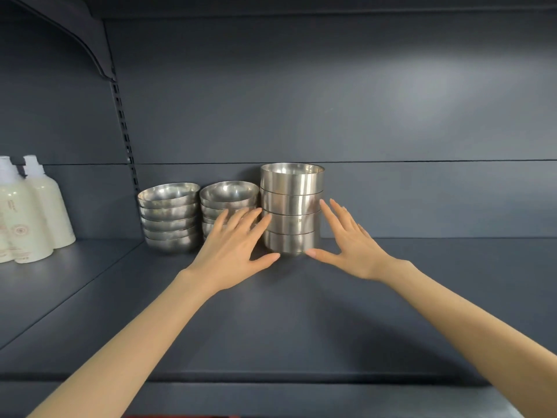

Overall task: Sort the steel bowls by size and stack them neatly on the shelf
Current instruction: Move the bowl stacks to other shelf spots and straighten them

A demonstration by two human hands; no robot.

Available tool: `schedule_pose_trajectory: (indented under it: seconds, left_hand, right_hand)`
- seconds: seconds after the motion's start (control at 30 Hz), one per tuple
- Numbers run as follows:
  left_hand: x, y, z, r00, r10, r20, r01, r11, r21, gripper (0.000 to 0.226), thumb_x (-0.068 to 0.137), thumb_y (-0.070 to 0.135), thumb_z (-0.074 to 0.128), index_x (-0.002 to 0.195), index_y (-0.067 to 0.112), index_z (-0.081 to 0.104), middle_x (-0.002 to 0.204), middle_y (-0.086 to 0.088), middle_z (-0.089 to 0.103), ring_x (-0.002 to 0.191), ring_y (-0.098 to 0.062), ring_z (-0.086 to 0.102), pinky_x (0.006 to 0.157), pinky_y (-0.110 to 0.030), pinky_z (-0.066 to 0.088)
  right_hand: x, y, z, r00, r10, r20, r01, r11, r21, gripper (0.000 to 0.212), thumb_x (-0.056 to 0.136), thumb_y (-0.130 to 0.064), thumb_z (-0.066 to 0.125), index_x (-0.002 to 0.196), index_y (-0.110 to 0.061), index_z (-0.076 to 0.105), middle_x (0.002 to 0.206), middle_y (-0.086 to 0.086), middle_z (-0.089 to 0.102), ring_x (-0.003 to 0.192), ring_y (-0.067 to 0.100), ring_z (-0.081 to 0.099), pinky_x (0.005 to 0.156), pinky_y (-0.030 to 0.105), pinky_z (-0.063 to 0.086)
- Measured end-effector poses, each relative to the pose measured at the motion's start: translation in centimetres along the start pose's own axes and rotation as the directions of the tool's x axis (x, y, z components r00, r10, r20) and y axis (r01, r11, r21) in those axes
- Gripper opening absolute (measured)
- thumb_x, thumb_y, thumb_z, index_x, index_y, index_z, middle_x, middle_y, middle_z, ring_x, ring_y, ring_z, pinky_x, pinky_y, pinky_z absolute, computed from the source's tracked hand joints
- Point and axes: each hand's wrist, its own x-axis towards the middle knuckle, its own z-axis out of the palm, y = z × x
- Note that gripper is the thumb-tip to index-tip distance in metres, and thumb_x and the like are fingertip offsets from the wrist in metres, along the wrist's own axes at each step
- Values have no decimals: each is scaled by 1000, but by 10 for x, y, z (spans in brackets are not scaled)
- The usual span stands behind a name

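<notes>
Two bare forearms were stretched in from the bottom edge over the dark, matte shelf (271, 327). The left hand (232, 245) and the right hand (351, 245) were held with fingers straight and spread, one on each side of the tall stack of steel bowls (291, 206), and nothing was gripped. Both thumbs were pointed inward at the base of that stack. Whether the fingertips actually touched the metal could not be told for certain, though contact seemed likely at the left forefinger.

The tall stack was made up of four straight-sided, cylindrical bowls nested upright, their brushed steel marked by soft vertical reflections. It was set near the back of the shelf, just beside the middle stack of bowls (229, 194), which were rounder and shallower with polished, curved walls. The lower part of the middle stack was hidden by the left hand. Touching it on the left, the left stack of bowls (168, 215) was seen: five wide, shallow, rounded bowls.

Further left, well apart from the bowls, pale cream bottles (30, 212) with white caps were lined up. A smooth grey back panel (331, 101) was seen behind everything, with a slotted upright (123, 128) running down it beneath a curved bracket (90, 49).
</notes>
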Motion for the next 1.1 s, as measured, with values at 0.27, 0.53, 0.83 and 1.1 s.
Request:
schedule_pose_trajectory:
  seconds: [0.27,0.53,0.83,1.1]
  left_hand:
    - [-48,7,-31,973,-153,172,176,977,-121,129,45,94,-20,153,31,14,159,7,19,145,-18,18,118,-38,14]
    - [-67,30,-47,974,-156,164,194,949,-250,125,48,94,-17,153,33,12,158,10,19,145,-14,20,116,-36,18]
    - [-55,101,-62,981,-75,182,119,962,-248,124,48,91,-17,153,31,11,158,11,19,145,-14,19,117,-36,17]
    - [-24,197,-92,992,-76,103,105,946,-305,101,73,88,1,153,30,16,157,8,25,144,-15,24,114,-38,24]
  right_hand:
    - [-104,-24,-42,969,241,-61,-248,958,-146,92,73,-80,30,151,-35,11,159,-13,9,148,11,3,121,41,7]
    - [-207,-12,-75,857,489,-160,-512,844,-162,99,64,-84,17,151,-37,12,159,-14,9,148,10,2,120,42,6]
    - [-290,34,-109,754,611,-240,-652,739,-170,96,69,-83,22,151,-38,3,160,-15,-1,148,11,-7,120,45,3]
    - [-369,95,-161,707,631,-318,-703,677,-217,96,68,-84,16,151,-36,3,160,-13,0,148,13,-4,119,44,6]
